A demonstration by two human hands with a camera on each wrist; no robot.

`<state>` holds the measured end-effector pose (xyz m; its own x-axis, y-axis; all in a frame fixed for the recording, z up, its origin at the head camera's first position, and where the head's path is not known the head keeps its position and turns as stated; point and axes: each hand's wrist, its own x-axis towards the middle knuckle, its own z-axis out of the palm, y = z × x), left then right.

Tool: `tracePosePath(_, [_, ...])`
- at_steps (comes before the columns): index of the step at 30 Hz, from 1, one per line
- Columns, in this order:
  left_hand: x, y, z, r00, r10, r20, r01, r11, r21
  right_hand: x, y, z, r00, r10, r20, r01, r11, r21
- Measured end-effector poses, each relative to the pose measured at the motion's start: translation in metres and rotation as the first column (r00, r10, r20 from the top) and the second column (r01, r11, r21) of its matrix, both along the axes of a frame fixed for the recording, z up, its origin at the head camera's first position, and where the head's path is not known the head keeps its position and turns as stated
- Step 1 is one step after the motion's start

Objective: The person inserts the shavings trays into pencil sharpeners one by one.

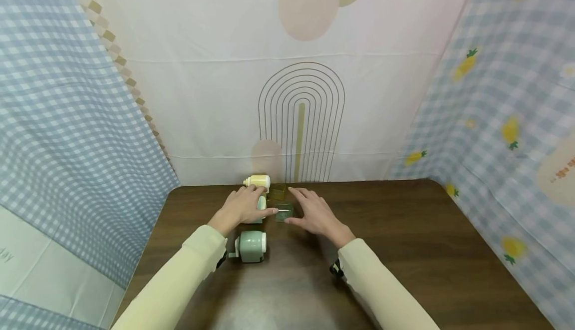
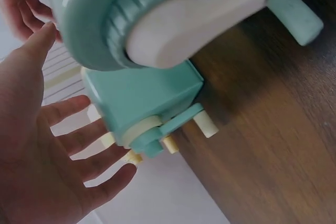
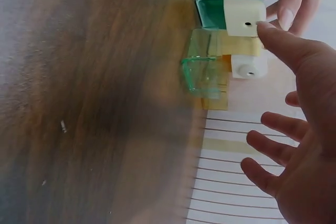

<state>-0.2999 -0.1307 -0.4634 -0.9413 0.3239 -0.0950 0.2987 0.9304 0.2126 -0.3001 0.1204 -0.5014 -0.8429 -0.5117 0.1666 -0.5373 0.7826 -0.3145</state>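
Observation:
My left hand [image 1: 244, 206] lies over a teal pencil sharpener [image 1: 262, 204], fingers straight against its side. The left wrist view shows that open palm [image 2: 42, 150] beside the teal body [image 2: 142, 98]. My right hand [image 1: 314, 213] is open just right of a clear green drawer [image 1: 284, 212]. Seen from the right wrist, its thumb [image 3: 278, 40] reaches the sharpener's cream front face [image 3: 244, 17], and the clear drawer [image 3: 205, 74] stands free beside it. A yellow sharpener [image 1: 257, 180] and a yellowish clear drawer [image 1: 278, 190] sit behind.
A pale green sharpener with a crank [image 1: 250, 246] stands near my left forearm and fills the top of the left wrist view [image 2: 157, 14]. The brown table [image 1: 404, 250] is hemmed by cloth walls at the back and both sides.

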Motion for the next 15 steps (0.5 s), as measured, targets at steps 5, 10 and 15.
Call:
tracePosePath(5, [-0.007, 0.0, -0.006, 0.997, -0.001, 0.08, 0.001, 1.0, 0.005, -0.007, -0.005, -0.004, 0.999, -0.01, 0.042, 0.008, 0.999, 0.04])
tracePosePath(10, [-0.011, -0.001, -0.011, 0.985, 0.025, 0.17, -0.033, 0.998, 0.047, -0.013, -0.01, -0.011, 0.997, -0.007, 0.074, 0.003, 0.999, 0.053])
tracePosePath(15, [-0.012, -0.003, -0.014, 0.977, 0.028, 0.212, -0.037, 0.999, 0.038, -0.016, -0.014, -0.019, 0.992, 0.004, 0.128, -0.011, 0.998, 0.054])
